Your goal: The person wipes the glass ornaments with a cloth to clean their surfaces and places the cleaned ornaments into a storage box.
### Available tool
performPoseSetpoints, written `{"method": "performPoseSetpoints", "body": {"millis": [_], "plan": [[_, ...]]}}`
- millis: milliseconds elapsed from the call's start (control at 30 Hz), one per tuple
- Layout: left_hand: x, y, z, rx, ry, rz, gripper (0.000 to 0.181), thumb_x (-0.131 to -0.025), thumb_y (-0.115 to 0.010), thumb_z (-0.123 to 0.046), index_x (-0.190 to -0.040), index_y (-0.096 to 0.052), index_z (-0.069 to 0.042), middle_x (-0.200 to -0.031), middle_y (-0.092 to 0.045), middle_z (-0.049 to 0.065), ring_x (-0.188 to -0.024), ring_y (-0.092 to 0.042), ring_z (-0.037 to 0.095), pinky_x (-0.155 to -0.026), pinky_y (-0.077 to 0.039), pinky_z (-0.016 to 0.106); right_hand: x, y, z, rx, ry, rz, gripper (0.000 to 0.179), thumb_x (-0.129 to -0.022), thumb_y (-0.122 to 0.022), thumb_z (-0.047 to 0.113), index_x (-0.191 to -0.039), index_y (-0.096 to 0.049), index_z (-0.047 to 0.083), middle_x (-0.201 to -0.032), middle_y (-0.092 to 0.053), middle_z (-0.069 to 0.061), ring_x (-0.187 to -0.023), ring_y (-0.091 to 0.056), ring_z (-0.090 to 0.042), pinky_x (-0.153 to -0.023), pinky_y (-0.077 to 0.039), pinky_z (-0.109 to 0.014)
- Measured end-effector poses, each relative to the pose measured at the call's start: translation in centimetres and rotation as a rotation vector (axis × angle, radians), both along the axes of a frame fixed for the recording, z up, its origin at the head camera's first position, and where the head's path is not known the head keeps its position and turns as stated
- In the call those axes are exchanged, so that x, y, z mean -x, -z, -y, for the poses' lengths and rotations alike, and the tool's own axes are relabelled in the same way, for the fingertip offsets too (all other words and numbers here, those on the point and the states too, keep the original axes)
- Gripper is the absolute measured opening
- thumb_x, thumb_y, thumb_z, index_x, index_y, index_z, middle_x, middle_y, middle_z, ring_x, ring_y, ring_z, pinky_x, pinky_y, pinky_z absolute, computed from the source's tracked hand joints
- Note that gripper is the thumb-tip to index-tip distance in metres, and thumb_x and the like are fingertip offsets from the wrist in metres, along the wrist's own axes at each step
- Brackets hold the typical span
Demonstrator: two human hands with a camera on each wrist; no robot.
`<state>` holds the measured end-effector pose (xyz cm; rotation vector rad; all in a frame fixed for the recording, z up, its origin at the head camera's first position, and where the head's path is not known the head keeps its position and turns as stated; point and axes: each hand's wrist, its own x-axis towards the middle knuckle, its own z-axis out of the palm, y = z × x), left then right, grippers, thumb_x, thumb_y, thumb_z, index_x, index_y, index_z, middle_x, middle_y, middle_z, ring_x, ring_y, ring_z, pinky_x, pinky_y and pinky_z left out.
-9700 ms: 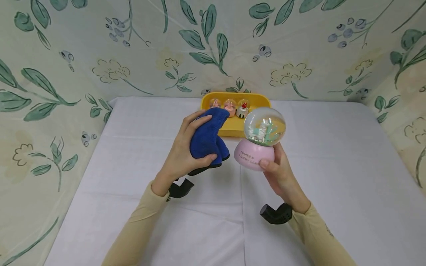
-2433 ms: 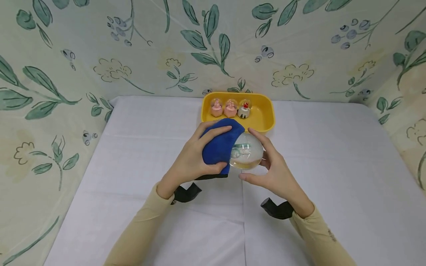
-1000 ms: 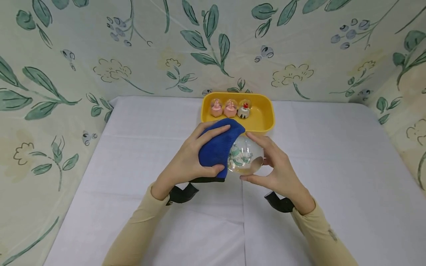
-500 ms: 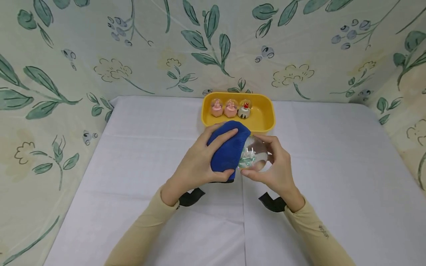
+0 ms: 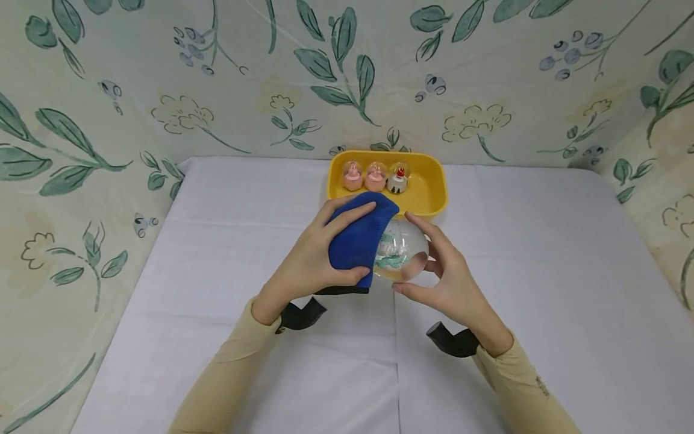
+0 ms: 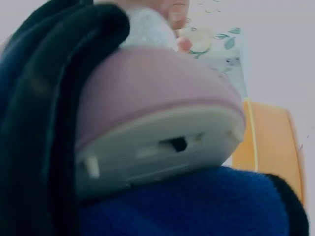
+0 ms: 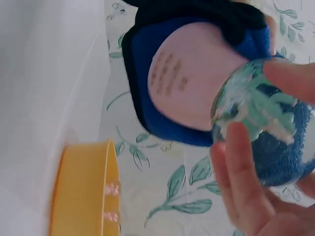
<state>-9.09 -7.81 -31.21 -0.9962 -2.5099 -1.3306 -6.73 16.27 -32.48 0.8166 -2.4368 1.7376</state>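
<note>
My left hand (image 5: 300,259) grips a blue cloth (image 5: 355,241) with black edging, wrapped about the pink base of a snow globe (image 5: 403,250). The globe lies tipped sideways, its clear ball pointing right. Around that ball curve the thumb and fingers of my right hand (image 5: 452,280), with a green and white figure inside the glass. In the left wrist view the pale underside (image 6: 162,147) of the base shows a small black switch, with cloth on either side. Lettering marks the pink base (image 7: 189,78) in the right wrist view; from the head, cloth hides it.
A yellow tray (image 5: 425,191) stands just beyond the hands at the back of the white-covered table (image 5: 244,199). In its left part sit two pink mini globes (image 5: 352,176) and a white one with a red top (image 5: 397,179). Floral fabric (image 5: 228,90) hangs behind.
Earlier the globe stood upright, my right hand on its base and the cloth apart. Now its base is in the cloth and my right hand is on the ball. Lately both hands shifted slightly left.
</note>
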Motion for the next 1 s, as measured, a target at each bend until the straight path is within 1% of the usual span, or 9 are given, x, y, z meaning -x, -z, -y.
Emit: {"method": "performPoseSetpoints", "body": {"millis": [67,200,300,400,567,700,800,900,1000], "plan": [[0.1,-0.2,0.4,-0.037,0.041,0.029,0.080,-0.073,-0.082,-0.025,-0.143,-0.044,-0.017,-0.146,-0.030,0.005,-0.126,-0.038,0.027,-0.094,-0.046,0.045,0.2,-0.1,-0.3,-0.028,-0.047,-0.116,0.101,-0.063,-0.084,-0.008,-0.148,-0.032,0.008,-0.140,-0.041,-0.014,-0.108,-0.051,-0.023,-0.078,-0.054,-0.025],[0.0,-0.5,0.6,-0.055,0.089,0.043,0.080,-0.073,-0.080,-0.027,-0.143,-0.044,-0.017,-0.145,-0.030,0.005,-0.126,-0.037,0.025,-0.093,-0.046,0.044,1.0,-0.3,-0.7,-0.111,-0.064,-0.368,0.091,-0.067,-0.088,0.029,-0.140,-0.041,0.000,-0.130,-0.050,-0.016,-0.108,-0.051,-0.020,-0.078,-0.052,-0.019],[-0.2,-0.5,0.5,-0.026,0.095,0.037,0.081,-0.073,-0.079,-0.029,-0.144,-0.042,-0.018,-0.145,-0.030,0.005,-0.125,-0.038,0.025,-0.093,-0.047,0.044,1.3,-0.1,-0.9,-0.126,-0.057,-0.452,0.086,-0.072,-0.076,0.051,-0.133,-0.045,-0.001,-0.130,-0.051,-0.015,-0.112,-0.050,-0.019,-0.084,-0.047,-0.016],[-0.4,-0.4,0.3,0.017,0.087,0.028,0.082,-0.074,-0.079,-0.030,-0.145,-0.040,-0.019,-0.146,-0.028,0.006,-0.124,-0.040,0.027,-0.092,-0.048,0.044,1.5,0.5,-0.9,-0.095,-0.043,-0.482,0.088,-0.071,-0.076,0.054,-0.129,-0.046,-0.006,-0.130,-0.052,-0.016,-0.113,-0.051,-0.019,-0.087,-0.046,-0.017],[-0.8,-0.2,-0.3,0.113,0.023,-0.054,0.084,-0.074,-0.080,-0.033,-0.146,-0.038,-0.020,-0.148,-0.026,0.009,-0.122,-0.044,0.031,-0.090,-0.049,0.044,1.4,1.4,-0.6,-0.025,0.034,-0.432,0.090,-0.071,-0.077,0.053,-0.126,-0.045,-0.010,-0.123,-0.055,-0.024,-0.104,-0.057,-0.017,-0.082,-0.050,-0.018],[-1.1,-0.2,-0.9,0.175,-0.044,-0.169,0.086,-0.072,-0.081,-0.037,-0.145,-0.039,-0.019,-0.146,-0.029,0.013,-0.121,-0.045,0.032,-0.091,-0.049,0.044,1.1,1.6,-0.2,0.041,0.103,-0.292,0.090,-0.070,-0.079,0.052,-0.126,-0.044,-0.010,-0.117,-0.057,-0.022,-0.093,-0.059,-0.015,-0.076,-0.052,-0.018],[-1.3,-0.3,-1.2,0.191,-0.078,-0.227,0.086,-0.071,-0.081,-0.039,-0.144,-0.040,-0.018,-0.145,-0.031,0.015,-0.120,-0.046,0.033,-0.091,-0.049,0.045,0.9,1.4,0.1,0.068,0.144,-0.175,0.082,-0.071,-0.084,0.036,-0.127,-0.043,-0.007,-0.117,-0.058,-0.018,-0.089,-0.059,-0.017,-0.074,-0.052,-0.019],[-1.2,-0.2,-1.2,0.171,-0.080,-0.219,0.085,-0.071,-0.082,-0.037,-0.144,-0.041,-0.018,-0.145,-0.031,0.014,-0.120,-0.047,0.032,-0.091,-0.049,0.044,0.5,0.9,0.2,0.067,0.157,-0.064,0.078,-0.071,-0.084,0.014,-0.134,-0.040,0.000,-0.123,-0.056,-0.015,-0.096,-0.057,-0.020,-0.077,-0.053,-0.022],[-0.8,-0.2,-1.0,0.125,-0.057,-0.154,0.084,-0.072,-0.082,-0.032,-0.144,-0.041,-0.018,-0.146,-0.029,0.011,-0.120,-0.046,0.031,-0.091,-0.049,0.043,0.3,0.3,0.1,0.050,0.110,0.002,0.087,-0.070,-0.083,0.003,-0.143,-0.035,0.010,-0.132,-0.050,-0.015,-0.103,-0.053,-0.023,-0.082,-0.052,-0.025]]}}
